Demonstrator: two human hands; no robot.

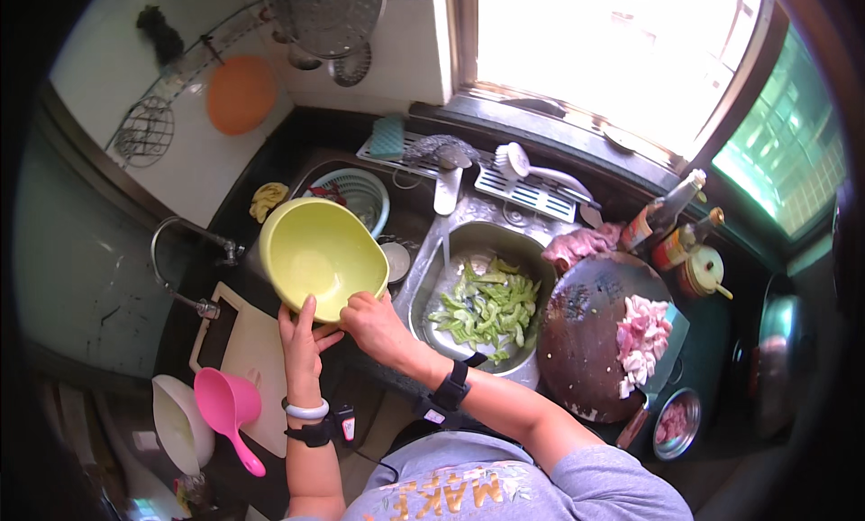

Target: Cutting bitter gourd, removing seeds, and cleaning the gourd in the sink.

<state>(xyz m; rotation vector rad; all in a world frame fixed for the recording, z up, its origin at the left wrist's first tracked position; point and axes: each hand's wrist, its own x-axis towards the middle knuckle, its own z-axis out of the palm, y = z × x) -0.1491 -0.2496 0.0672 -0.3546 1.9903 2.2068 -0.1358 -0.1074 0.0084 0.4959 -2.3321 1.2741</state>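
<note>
A yellow-green bowl (315, 251), tilted so its hollow side faces me, is held over the counter left of the sink. My left hand (304, 336) supports its near lower edge, thumb up against the outside and fingers partly hidden beneath. At the rim's near right, my right hand (374, 325) is closed on the edge with fingers curled. Nothing shows inside the bowl except a few small specks. To the right, cut green vegetable pieces (491, 305) lie in the metal sink (550, 296). A thin stream of water falls into it from the faucet (447, 183).
A round chopping board (577, 341) at right bears cut meat (642, 341) and a cleaver (669, 350). Beside it are a small metal bowl (678, 444) and bottles (662, 215). A pink ladle (230, 408) and white board (243, 332) lie left; a blue basket (360, 192) stands behind.
</note>
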